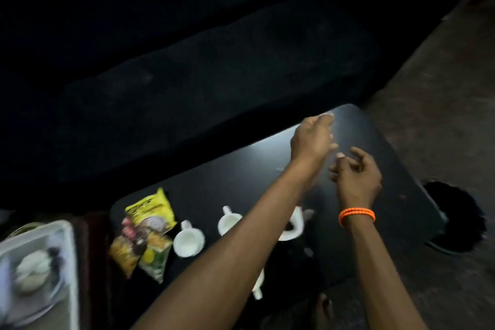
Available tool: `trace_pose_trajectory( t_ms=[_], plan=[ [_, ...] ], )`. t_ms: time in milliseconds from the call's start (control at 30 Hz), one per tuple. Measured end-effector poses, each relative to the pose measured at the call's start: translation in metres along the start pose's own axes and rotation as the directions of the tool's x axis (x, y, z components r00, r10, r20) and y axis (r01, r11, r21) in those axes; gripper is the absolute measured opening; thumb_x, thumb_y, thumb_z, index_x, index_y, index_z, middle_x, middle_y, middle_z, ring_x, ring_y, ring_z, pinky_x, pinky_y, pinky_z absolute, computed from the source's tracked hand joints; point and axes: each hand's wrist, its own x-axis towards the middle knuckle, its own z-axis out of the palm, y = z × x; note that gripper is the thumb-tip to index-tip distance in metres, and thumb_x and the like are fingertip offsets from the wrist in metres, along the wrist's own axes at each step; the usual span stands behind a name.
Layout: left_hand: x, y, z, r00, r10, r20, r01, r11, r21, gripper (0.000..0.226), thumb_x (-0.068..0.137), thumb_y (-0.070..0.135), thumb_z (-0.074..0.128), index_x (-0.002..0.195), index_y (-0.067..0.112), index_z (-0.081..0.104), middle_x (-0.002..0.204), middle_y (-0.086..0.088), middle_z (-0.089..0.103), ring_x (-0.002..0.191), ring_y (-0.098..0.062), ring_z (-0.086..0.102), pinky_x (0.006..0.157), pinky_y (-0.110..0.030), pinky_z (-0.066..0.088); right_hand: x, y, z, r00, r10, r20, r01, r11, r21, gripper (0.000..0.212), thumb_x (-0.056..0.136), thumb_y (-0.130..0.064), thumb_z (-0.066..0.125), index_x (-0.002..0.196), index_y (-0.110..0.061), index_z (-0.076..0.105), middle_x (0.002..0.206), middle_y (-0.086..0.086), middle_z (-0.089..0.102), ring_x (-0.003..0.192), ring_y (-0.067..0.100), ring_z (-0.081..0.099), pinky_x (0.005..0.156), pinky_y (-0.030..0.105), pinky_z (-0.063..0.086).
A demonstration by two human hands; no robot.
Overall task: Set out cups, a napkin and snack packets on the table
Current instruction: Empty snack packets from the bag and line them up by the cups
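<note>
Your left hand [312,142] and right hand [355,171] hover over the far bench [375,142], fingers loosely curled, seemingly empty though blurred. Cups [188,242] stand below your left forearm, beside the packets [146,230] at the bench's left end.

Two bare forearms without sleeves, left hand [312,140], right hand [356,171], orange braided bracelet [357,215] around right wrist

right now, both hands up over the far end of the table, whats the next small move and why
Probably reach the left hand back to the tray. Both hands, the right hand too, look empty; cups and snack packets already sit on the table, but no napkin shows there.
</note>
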Motion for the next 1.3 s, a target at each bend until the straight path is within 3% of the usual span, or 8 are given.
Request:
trace_pose_trajectory(
  t_ms=[167,267,500,633,800,1000,1100,1300],
  plan=[
    [-0.032,-0.002,-0.174,0.937,0.019,-0.348,-0.102,0.97,-0.222,0.017,0.104,0.018,0.053,0.109,0.012,0.068,0.09,-0.006,0.071,0.073,-0.014,0.069,0.052,-0.018,0.051,-0.1,0.002,0.11,0.935,-0.021,0.353,-0.008,0.997,0.081,0.015,0.095,-0.011,0.069,0.109,-0.016,0.066,0.083,0.015,0.069,0.071,0.028,0.069,0.065,0.039,0.059],
    [-0.063,-0.034,-0.274,0.761,0.02,-0.648,-0.173,0.97,-0.172,0.017,0.1,0.013,0.056,0.104,0.015,0.072,0.084,-0.002,0.073,0.066,-0.01,0.069,0.047,-0.015,0.045,-0.165,0.019,0.159,0.817,0.0,0.577,0.032,0.998,-0.045,0.014,0.092,-0.012,0.073,0.095,-0.025,0.068,0.077,0.008,0.071,0.07,0.026,0.068,0.066,0.037,0.059],
    [-0.125,-0.158,-0.426,0.418,-0.116,-0.901,0.141,0.988,-0.062,0.017,0.095,0.015,0.063,0.104,0.026,0.072,0.105,-0.004,0.076,0.1,-0.026,0.071,0.089,-0.043,0.057,-0.278,0.074,0.202,0.573,0.117,0.811,0.34,0.867,-0.365,0.025,0.083,-0.025,0.079,0.107,-0.017,0.076,0.098,0.001,0.076,0.09,0.017,0.072,0.086,0.035,0.059],
    [-0.115,-0.203,-0.464,0.43,-0.378,-0.82,0.304,0.916,-0.262,0.032,0.1,0.024,0.06,0.124,0.003,0.066,0.124,-0.025,0.069,0.118,-0.042,0.065,0.103,-0.054,0.053,-0.3,0.094,0.24,0.507,0.003,0.862,0.575,0.743,-0.341,0.036,0.087,-0.035,0.073,0.118,-0.017,0.07,0.114,0.003,0.07,0.108,0.022,0.063,0.093,0.036,0.053],
    [-0.092,-0.223,-0.471,0.497,-0.443,-0.746,0.326,0.892,-0.313,0.039,0.105,0.03,0.051,0.142,0.016,0.057,0.134,-0.014,0.067,0.12,-0.033,0.065,0.106,-0.052,0.053,-0.312,0.116,0.289,0.403,0.029,0.915,0.812,0.449,-0.372,0.052,0.083,-0.053,0.069,0.124,-0.022,0.059,0.117,0.003,0.069,0.114,0.028,0.054,0.093,0.041,0.037],
    [-0.074,-0.225,-0.471,0.407,-0.549,-0.73,0.163,0.83,-0.534,0.035,0.106,0.042,0.046,0.103,0.018,0.071,0.105,-0.009,0.075,0.093,-0.025,0.071,0.079,-0.04,0.059,-0.316,0.12,0.301,0.432,0.081,0.898,0.735,0.545,-0.403,0.045,0.085,-0.031,0.07,0.129,-0.023,0.059,0.109,0.009,0.071,0.109,0.03,0.057,0.096,0.041,0.032],
    [-0.074,-0.225,-0.47,0.382,-0.551,-0.742,0.081,0.82,-0.567,0.049,0.106,0.052,0.042,0.12,0.012,0.068,0.113,-0.017,0.074,0.099,-0.031,0.07,0.075,-0.037,0.056,-0.32,0.106,0.298,0.414,0.136,0.9,0.622,0.68,-0.389,0.039,0.082,-0.027,0.072,0.12,-0.024,0.066,0.103,0.005,0.076,0.101,0.027,0.065,0.099,0.039,0.043],
    [-0.071,-0.177,-0.444,0.417,-0.223,-0.881,0.063,0.974,-0.217,0.056,0.099,0.062,0.044,0.106,0.018,0.077,0.081,-0.007,0.071,0.072,-0.025,0.065,0.064,-0.034,0.049,-0.279,0.074,0.27,0.547,0.311,0.777,-0.046,0.938,-0.343,0.032,0.079,-0.008,0.081,0.106,-0.024,0.073,0.081,-0.004,0.076,0.073,0.003,0.073,0.07,0.028,0.064]
  ],
)
